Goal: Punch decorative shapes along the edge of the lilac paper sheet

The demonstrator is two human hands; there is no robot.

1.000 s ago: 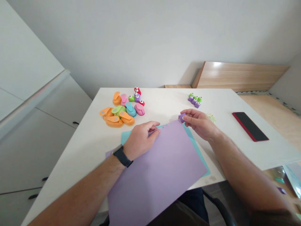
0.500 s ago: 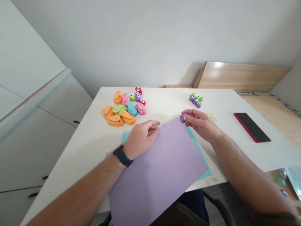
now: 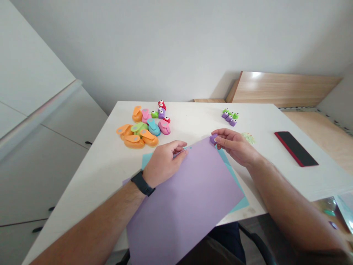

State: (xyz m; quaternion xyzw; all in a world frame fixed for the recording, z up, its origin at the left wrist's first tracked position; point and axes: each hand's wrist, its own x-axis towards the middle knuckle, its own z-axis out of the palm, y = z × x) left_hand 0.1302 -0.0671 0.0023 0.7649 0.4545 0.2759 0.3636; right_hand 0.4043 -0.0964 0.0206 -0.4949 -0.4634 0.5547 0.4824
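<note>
- Sitting on the white table (image 3: pixel 91 191), a heap of bright paper punches (image 3: pixel 137 141) lies just past your left hand.
- Your left hand (image 3: pixel 162 163) is half closed, pinching a thin pale sliver (image 3: pixel 179 154) at the edge of the purple paper (image 3: pixel 182 206), which lies over blue paper (image 3: pixel 147 160).
- Your right hand (image 3: pixel 237 145) grips a small purple punch (image 3: pixel 213 138) at the paper's top corner.
- Farther right, tiny punches (image 3: pixel 229 117) and a phone (image 3: pixel 296 149) lie on the table.
</note>
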